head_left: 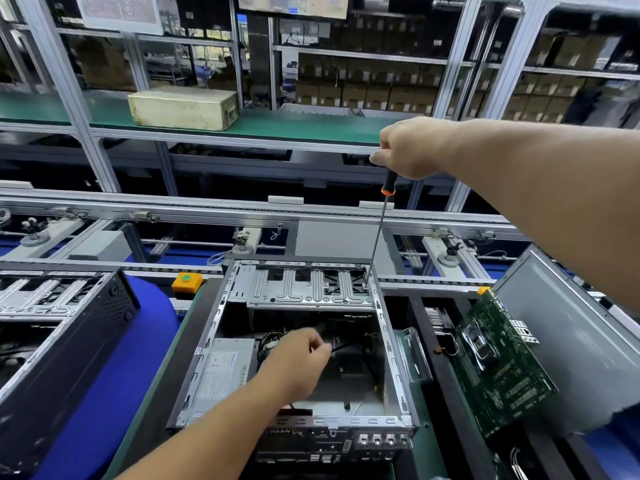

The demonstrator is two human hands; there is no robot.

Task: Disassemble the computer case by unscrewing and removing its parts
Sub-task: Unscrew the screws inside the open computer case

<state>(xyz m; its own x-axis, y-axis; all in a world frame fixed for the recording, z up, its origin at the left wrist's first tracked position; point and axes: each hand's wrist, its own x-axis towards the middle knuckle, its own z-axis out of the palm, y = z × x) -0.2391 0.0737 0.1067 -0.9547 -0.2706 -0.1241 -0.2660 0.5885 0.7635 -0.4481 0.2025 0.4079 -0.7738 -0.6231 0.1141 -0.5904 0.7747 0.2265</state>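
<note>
An open computer case (pixel 388 344) lies flat in front of me, with a silver drive cage (pixel 308 289) at its far end and a power supply (pixel 225 372) at its left. My right hand (pixel 412 147) grips the black-and-orange handle of a long screwdriver (pixel 379 230). Its tip rests at the cage's far right corner. My left hand (pixel 298 358) reaches into the middle of the case, fingers curled around black cables (pixel 341 347).
A green motherboard (pixel 498 362) leans against a grey side panel (pixel 568 327) to the right. Another dark case (pixel 62 341) lies at the left on blue padding. A conveyor frame (pixel 207 209) runs behind, with shelving and a beige box (pixel 183 107) above.
</note>
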